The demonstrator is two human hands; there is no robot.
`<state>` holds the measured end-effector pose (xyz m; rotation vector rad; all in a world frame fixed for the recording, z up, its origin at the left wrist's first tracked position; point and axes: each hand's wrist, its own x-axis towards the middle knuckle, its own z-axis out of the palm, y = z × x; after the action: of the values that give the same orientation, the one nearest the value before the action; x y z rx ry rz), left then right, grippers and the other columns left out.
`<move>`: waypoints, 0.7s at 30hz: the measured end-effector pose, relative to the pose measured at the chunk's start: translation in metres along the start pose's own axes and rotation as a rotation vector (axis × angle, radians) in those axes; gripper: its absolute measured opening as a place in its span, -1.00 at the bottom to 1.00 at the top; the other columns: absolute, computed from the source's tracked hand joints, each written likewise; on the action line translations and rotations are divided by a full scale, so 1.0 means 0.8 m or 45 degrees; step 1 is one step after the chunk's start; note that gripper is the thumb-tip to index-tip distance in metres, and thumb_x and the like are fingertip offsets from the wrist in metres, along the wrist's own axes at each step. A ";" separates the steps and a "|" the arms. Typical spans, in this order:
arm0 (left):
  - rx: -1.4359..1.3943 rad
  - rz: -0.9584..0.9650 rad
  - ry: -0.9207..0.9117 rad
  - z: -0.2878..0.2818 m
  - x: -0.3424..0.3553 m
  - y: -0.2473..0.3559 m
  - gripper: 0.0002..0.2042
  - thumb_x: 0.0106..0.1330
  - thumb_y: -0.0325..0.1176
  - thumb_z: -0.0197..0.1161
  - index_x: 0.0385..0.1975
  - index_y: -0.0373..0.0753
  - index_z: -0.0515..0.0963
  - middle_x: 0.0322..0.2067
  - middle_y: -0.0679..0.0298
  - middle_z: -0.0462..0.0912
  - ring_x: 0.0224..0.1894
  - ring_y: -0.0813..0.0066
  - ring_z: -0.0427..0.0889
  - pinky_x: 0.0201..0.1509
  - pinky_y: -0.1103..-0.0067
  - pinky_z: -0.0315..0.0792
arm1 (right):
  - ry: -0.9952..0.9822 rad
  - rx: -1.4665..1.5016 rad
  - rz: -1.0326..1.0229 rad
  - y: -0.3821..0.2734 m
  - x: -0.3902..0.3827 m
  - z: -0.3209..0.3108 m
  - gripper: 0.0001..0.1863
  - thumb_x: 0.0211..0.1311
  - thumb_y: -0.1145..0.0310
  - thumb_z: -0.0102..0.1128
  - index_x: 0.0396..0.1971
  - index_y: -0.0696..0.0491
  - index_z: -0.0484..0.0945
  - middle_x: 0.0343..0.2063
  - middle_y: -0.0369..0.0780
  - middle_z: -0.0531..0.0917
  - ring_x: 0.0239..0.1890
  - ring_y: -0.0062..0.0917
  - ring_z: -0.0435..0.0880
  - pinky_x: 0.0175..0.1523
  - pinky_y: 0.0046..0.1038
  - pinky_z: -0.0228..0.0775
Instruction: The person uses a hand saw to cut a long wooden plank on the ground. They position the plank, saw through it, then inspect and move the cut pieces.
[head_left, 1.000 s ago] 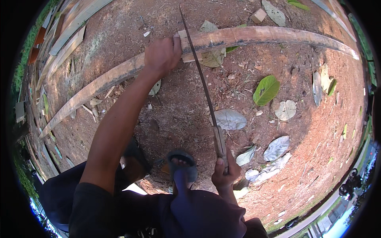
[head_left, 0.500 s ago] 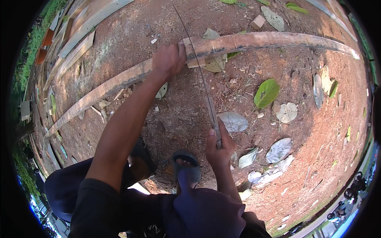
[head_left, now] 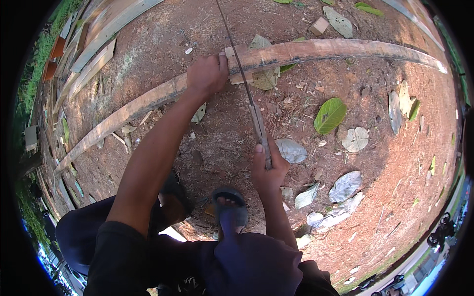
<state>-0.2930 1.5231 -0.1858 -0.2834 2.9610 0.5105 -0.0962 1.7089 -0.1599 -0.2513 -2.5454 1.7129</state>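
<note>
A long wooden plank [head_left: 326, 48], bowed by the lens, lies across the ground from the lower left to the far right. My left hand [head_left: 205, 76] is closed over it, pressing it left of the middle. Just right of that hand, a handsaw [head_left: 257, 123] crosses the plank with its thin dark blade seen edge-on. My right hand [head_left: 269, 170] is wrapped round the saw's worn wooden handle, on the near side of the plank. A short flat wood piece [head_left: 240, 79] sits beneath the plank at the blade. How deep the blade sits is hidden.
Brown soil carries dry leaves and a green leaf [head_left: 330, 116] right of the saw. A small wood block [head_left: 319, 26] lies beyond the plank. Boards [head_left: 106, 42] are stacked at the far left. My sandalled foot [head_left: 230, 204] stands close below.
My right hand has pushed the saw forward, away from me and slightly left, so more of the blade passes beyond the plank. My left hand and the plank stay nearly in place.
</note>
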 end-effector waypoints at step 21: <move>-0.005 -0.009 -0.017 0.017 -0.005 -0.004 -0.43 0.51 -0.03 -0.17 -0.36 -0.44 0.65 -0.33 -0.26 0.66 -0.22 -0.26 0.67 -0.01 0.03 0.48 | -0.075 -0.173 -0.089 0.031 -0.127 -0.081 -0.58 0.38 0.38 0.08 0.04 0.45 0.53 -0.32 0.07 0.75 -0.37 -0.47 0.77 -0.31 -0.50 0.57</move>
<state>-0.2872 1.5256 -0.1993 -0.2891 2.9453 0.5151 0.0158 1.7598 -0.1540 -0.1193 -2.6824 1.5482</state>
